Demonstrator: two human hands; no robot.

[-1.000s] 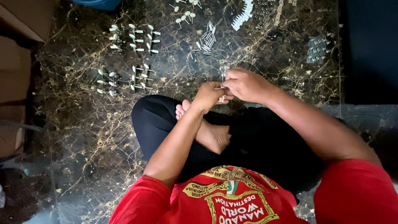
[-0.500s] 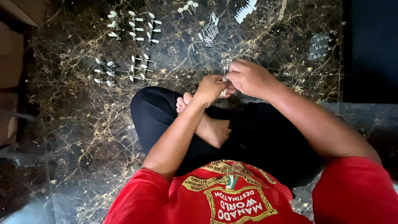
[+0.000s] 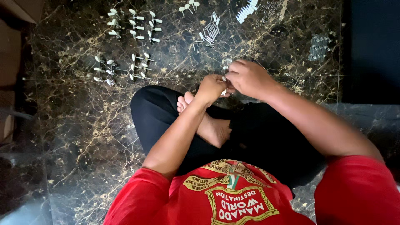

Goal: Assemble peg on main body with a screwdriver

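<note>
On the dark marble floor [image 3: 83,125], the left hand [image 3: 211,87] and right hand [image 3: 248,78] meet above crossed legs, fingers pressed together, pinching a small white part [image 3: 224,92]. Rows of white pegs [image 3: 125,46] lie at ten o'clock.

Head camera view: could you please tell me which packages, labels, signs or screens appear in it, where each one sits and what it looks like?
Printed emblem: on the chest of the red shirt, bottom centre; crest shape, gold banners and a red panel with white lettering.
Cardboard box: top left corner, beside the dark marble floor; plain brown, only partly in view.
No screens or signs show.
</note>
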